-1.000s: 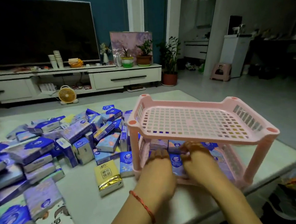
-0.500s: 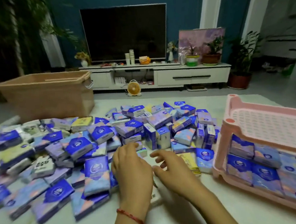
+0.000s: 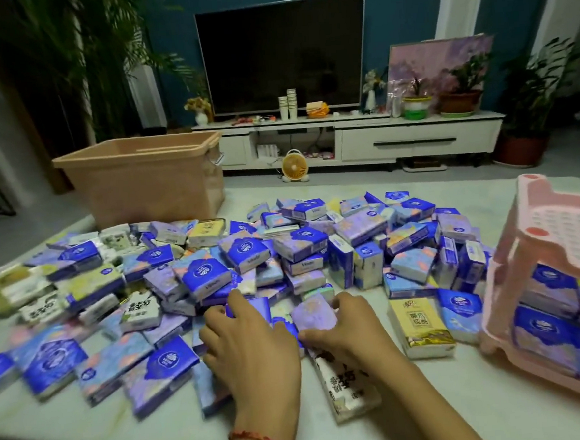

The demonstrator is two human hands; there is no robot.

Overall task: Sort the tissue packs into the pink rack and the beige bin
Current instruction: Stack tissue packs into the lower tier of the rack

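A second ago both our hands were down in the bottom shelf of the pink rack (image 3: 536,233), on the blue packs there. Then they came out. Now they are back on the big pile of tissue packs (image 3: 304,246), a little way from the rack's open front. We think one load is put away and the next pick is starting.

Our right hand (image 3: 344,329) is the one nearer the rack. Its thumb and fingers are curled round a pale purple pack (image 3: 314,312) at the near edge of the pile. The pack is still down on the pile, not lifted. Our left hand (image 3: 253,353) is just beside it, on the side away from the rack. Its fingers lie over a blue and purple pack (image 3: 253,308), but we cannot tell if they are gripping it or only touching.

The bottom shelf holds rows of dark blue packs (image 3: 536,329). The beige bin (image 3: 142,182) stands far from the rack, on the other side of the pile. Lots of packs are still on the table (image 3: 465,396), so the job is far from done.

Many blue packs have a small word that looks like "Vinda". A yellow pack (image 3: 421,324) lies between our right hand and the rack. It has Chinese writing we cannot read for sure. A white pack (image 3: 344,384) under our right wrist has big black Chinese letters too.
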